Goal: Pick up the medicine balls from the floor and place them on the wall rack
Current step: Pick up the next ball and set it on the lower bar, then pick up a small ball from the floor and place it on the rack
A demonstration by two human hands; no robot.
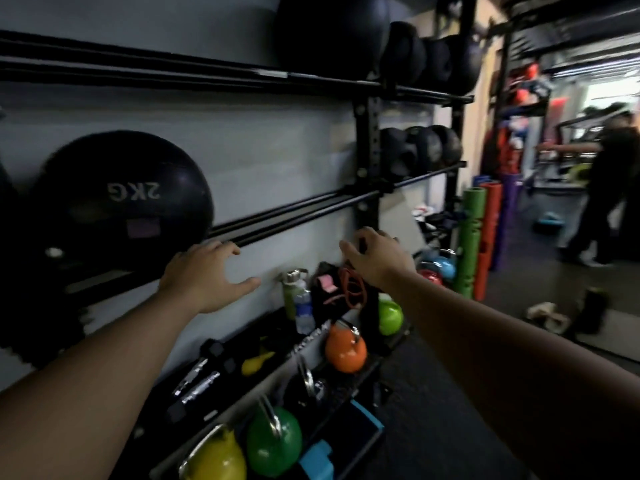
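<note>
A black medicine ball (117, 202) marked 2KG rests on the middle rails of the black wall rack (294, 213) at the left. My left hand (204, 275) is open just right of that ball, fingers spread, holding nothing. My right hand (377, 258) hangs open near the rack's upright post, also with nothing in it. More black medicine balls (420, 148) sit on the middle rails to the right. Other black balls (346, 32) line the top rails.
Below the rack a low shelf holds kettlebells: orange (346, 351), green (273, 441), yellow (216, 459), plus dumbbells (201, 375) and bottles (298, 299). Foam rollers (481, 240) stand at the right. A person (609, 181) stands farther back right on the dark floor.
</note>
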